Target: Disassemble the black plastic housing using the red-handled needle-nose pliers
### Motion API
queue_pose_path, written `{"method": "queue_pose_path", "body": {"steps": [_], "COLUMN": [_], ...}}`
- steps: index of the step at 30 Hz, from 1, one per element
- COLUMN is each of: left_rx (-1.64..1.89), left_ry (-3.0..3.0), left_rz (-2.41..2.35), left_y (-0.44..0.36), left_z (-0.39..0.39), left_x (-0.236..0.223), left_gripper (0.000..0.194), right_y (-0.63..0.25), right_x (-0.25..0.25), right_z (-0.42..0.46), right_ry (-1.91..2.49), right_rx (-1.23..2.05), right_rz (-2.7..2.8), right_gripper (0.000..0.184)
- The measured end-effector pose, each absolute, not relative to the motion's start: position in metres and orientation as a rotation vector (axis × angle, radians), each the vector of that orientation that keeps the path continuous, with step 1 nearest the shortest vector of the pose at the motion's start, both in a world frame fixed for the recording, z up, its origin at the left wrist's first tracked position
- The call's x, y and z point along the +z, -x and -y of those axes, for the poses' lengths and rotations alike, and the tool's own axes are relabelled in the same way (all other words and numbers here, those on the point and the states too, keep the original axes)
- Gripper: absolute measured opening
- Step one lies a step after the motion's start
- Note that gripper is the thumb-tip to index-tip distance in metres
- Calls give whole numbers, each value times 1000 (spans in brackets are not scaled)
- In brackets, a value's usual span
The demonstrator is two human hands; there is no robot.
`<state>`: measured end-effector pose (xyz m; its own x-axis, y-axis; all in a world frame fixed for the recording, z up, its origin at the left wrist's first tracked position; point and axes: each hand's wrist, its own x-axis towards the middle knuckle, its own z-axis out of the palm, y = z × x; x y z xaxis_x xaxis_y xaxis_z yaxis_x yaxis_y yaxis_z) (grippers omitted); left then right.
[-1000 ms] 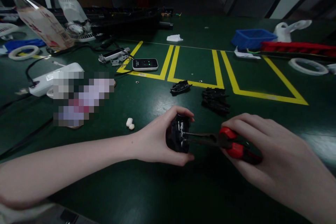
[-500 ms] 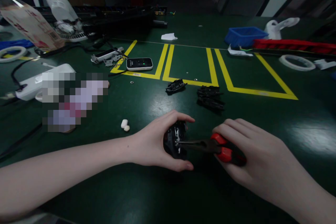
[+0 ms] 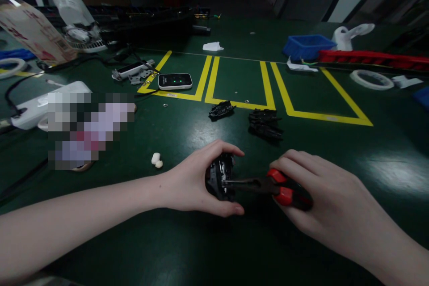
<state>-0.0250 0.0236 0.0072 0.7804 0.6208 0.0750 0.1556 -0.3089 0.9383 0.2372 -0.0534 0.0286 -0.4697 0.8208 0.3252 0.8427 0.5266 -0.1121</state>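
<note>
My left hand [image 3: 192, 183] is wrapped round a small black plastic part [image 3: 219, 178] held just above the green table [image 3: 187, 250]. My right hand [image 3: 321, 205] grips the red handles of a pair of pliers [image 3: 268, 186]. The dark jaws of the pliers point left and reach into the black part. Both hands are closed. Beyond them lie a single black part [image 3: 221, 109] and a small pile of black parts [image 3: 264, 125].
Yellow tape lines [image 3: 268, 85] mark boxes on the table. A small device with green lights [image 3: 174, 81] lies left of them, two white bits [image 3: 156, 159] near my left wrist. A blue bin [image 3: 306, 47], red tray [image 3: 372, 58] and tape roll [image 3: 370, 79] stand far right. Cables and clutter fill the left.
Both hands have stayed together on the part and pliers; the view has drifted slightly, and the hands sit a little lower and further left in the picture.
</note>
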Motion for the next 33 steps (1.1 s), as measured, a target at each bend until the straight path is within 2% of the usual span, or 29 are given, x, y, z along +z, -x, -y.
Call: {"method": "queue_pose_path", "body": {"steps": [8, 19, 28, 33], "left_rx": [526, 484, 554, 586], "left_ry": [-1865, -1851, -1875, -1922], "left_rz": [-597, -596, -637, -632], "left_y": [24, 25, 24, 23], "left_z": [-23, -24, -20, -21], "left_x": [6, 7, 9, 8], "left_gripper": [72, 80, 70, 58], "right_y": [-234, -230, -233, -231], "right_x": [26, 25, 14, 13], "right_z": [55, 59, 59, 57], "right_ry": [1382, 1319, 1468, 1521], "right_rx": [-56, -314, -8, 61], "right_rz": [2440, 2481, 2398, 2361], "right_gripper": [28, 33, 27, 24]}}
